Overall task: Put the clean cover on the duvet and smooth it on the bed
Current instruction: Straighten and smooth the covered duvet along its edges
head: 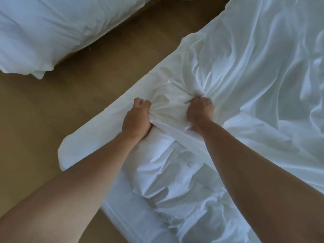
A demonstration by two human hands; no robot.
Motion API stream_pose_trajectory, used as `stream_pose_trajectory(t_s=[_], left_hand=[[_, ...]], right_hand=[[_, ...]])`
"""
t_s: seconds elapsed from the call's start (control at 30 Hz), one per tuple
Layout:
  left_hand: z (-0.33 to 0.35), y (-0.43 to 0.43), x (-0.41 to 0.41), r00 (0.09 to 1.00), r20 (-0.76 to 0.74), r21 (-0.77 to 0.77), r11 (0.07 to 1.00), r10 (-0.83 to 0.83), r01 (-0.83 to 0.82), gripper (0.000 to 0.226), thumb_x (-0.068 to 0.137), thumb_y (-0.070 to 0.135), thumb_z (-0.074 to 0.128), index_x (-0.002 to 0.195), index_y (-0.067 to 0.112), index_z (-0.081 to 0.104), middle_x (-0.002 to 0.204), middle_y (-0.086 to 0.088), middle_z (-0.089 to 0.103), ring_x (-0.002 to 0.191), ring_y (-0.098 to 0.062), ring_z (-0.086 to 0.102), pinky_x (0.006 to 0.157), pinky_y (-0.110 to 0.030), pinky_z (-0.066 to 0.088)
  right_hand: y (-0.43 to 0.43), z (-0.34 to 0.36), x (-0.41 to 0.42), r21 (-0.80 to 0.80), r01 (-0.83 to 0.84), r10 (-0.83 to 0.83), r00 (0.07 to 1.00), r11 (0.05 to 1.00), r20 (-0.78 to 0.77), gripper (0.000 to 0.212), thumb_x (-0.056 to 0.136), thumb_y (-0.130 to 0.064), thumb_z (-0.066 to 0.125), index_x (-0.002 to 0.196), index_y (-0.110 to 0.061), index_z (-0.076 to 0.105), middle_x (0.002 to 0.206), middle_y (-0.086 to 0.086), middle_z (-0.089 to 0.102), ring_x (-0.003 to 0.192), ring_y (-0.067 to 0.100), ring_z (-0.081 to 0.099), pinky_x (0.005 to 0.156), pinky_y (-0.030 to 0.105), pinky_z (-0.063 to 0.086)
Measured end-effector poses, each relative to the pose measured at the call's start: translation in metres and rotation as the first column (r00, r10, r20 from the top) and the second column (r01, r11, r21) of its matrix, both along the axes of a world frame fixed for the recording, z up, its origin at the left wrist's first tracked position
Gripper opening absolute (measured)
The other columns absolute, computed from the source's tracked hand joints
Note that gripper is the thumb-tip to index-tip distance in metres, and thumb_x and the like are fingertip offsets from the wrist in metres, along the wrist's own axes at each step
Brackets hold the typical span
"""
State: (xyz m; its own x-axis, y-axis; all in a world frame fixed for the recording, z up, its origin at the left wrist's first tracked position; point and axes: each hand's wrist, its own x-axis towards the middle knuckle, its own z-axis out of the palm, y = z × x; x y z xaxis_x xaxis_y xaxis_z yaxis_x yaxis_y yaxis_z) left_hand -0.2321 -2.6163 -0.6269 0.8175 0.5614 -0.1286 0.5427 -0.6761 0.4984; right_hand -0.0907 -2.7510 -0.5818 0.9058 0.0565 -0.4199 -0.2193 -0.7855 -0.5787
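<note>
White cover (245, 58), clenched by left hand (138, 118) and right hand (200, 109) at the bed (114, 207) edge, lies rumpled; smoothing looks undone.

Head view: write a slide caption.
The left hand and right hand grip bunched folds of the white cover.

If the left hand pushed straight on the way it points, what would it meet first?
The bunched cover directly ahead of the left hand, which grips its folds; depth beyond that is unclear.
</note>
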Motion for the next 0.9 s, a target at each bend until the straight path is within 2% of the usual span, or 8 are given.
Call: stream_pose_trajectory(t_s=[0.1, 0.23, 0.37, 0.5, 0.6, 0.67, 0.8, 0.9], left_hand=[[0.029, -0.006, -0.027, 0.997, 0.073, -0.015, 1.0, 0.004, -0.003, 0.028, 0.088, 0.017, 0.062, 0.114, 0.009, 0.06, 0.127, -0.008, 0.049, 0.087, -0.041, 0.063, 0.072, -0.044, 0.053], [0.056, -0.008, -0.094, 0.985, 0.131, 0.253, 0.965, -0.111, 0.075, 0.052, 0.067, -0.007, 0.071, 0.117, 0.006, 0.062, 0.136, -0.013, 0.052, 0.091, -0.038, 0.062, 0.053, -0.041, 0.053], [0.035, -0.005, -0.15, 0.997, -0.022, 0.398, 0.914, -0.075, 0.077, 0.066, 0.058, -0.019, 0.07, 0.119, 0.005, 0.06, 0.132, -0.016, 0.055, 0.1, -0.04, 0.056, 0.077, -0.049, 0.047], [0.027, 0.013, -0.137, 0.972, -0.235, -0.009, 1.0, 0.016, -0.019, 0.083, 0.074, 0.006, 0.08, 0.146, 0.022, 0.04, 0.151, -0.006, 0.038, 0.129, -0.04, 0.042, 0.098, -0.054, 0.042], [0.049, 0.046, -0.101, 0.936, -0.346, -0.413, 0.905, -0.059, -0.096, 0.085, 0.083, 0.024, 0.081, 0.152, 0.039, 0.034, 0.161, 0.01, 0.024, 0.148, -0.019, 0.02, 0.117, -0.042, 0.027], [0.062, 0.058, -0.063, 0.951, -0.296, -0.614, 0.781, -0.093, -0.115, 0.057, 0.093, 0.009, 0.067, 0.142, 0.034, 0.052, 0.151, 0.011, 0.044, 0.14, -0.013, 0.04, 0.104, -0.026, 0.04], [0.057, 0.043, 0.021, 0.977, -0.215, -0.588, 0.797, 0.014, -0.14, 0.017, 0.094, 0.012, 0.056, 0.099, 0.017, 0.072, 0.103, 0.001, 0.071, 0.098, -0.017, 0.065, 0.075, -0.027, 0.05], [0.043, 0.018, 0.058, 0.946, -0.304, -0.592, 0.801, -0.112, -0.096, 0.011, 0.094, 0.025, 0.059, 0.097, 0.015, 0.064, 0.095, 0.001, 0.065, 0.088, -0.018, 0.06, 0.075, -0.031, 0.044]], right_hand=[[0.002, 0.007, 0.003, 0.027, 0.114, -0.116, 0.988, 0.993, 0.102, 0.042, 0.105, -0.018, 0.032, 0.117, 0.01, 0.062, 0.124, 0.028, 0.063, 0.118, 0.042, 0.056, 0.097, 0.04, 0.041], [0.002, 0.013, 0.005, 0.034, 0.209, -0.211, 0.958, 0.977, 0.192, 0.042, 0.106, -0.019, 0.031, 0.114, 0.008, 0.063, 0.12, 0.025, 0.065, 0.115, 0.04, 0.058, 0.096, 0.038, 0.038], [-0.003, 0.01, -0.001, -0.092, 0.059, -0.055, 0.997, 0.994, 0.046, 0.036, 0.104, -0.019, 0.041, 0.126, 0.004, 0.059, 0.129, 0.022, 0.06, 0.121, 0.036, 0.056, 0.097, 0.037, 0.044], [-0.025, 0.004, 0.003, -0.247, -0.155, 0.125, 0.983, 0.957, -0.136, 0.038, 0.104, -0.013, 0.038, 0.132, 0.006, 0.057, 0.135, 0.026, 0.054, 0.129, 0.04, 0.051, 0.104, 0.04, 0.044], [-0.038, -0.006, 0.005, -0.252, -0.15, 0.134, 0.988, 0.956, -0.079, 0.037, 0.1, -0.017, 0.043, 0.12, 0.006, 0.066, 0.125, 0.025, 0.064, 0.12, 0.038, 0.059, 0.097, 0.038, 0.047], [-0.034, -0.006, 0.0, -0.239, -0.083, 0.094, 0.995, 0.968, 0.034, 0.033, 0.095, -0.017, 0.048, 0.119, -0.002, 0.065, 0.126, 0.02, 0.061, 0.12, 0.037, 0.057, 0.096, 0.039, 0.046], [-0.005, 0.005, -0.011, -0.255, -0.19, 0.306, 0.765, 0.948, 0.566, 0.038, 0.079, -0.014, 0.059, 0.116, -0.02, 0.061, 0.13, 0.009, 0.051, 0.113, 0.034, 0.05, 0.089, 0.042, 0.038], [0.018, 0.004, 0.007, -0.364, -0.275, 0.433, 0.763, 0.89, 0.481, 0.061, 0.084, -0.046, 0.064, 0.139, -0.031, 0.041, 0.14, 0.008, 0.042, 0.116, 0.032, 0.047, 0.088, 0.044, 0.043]])
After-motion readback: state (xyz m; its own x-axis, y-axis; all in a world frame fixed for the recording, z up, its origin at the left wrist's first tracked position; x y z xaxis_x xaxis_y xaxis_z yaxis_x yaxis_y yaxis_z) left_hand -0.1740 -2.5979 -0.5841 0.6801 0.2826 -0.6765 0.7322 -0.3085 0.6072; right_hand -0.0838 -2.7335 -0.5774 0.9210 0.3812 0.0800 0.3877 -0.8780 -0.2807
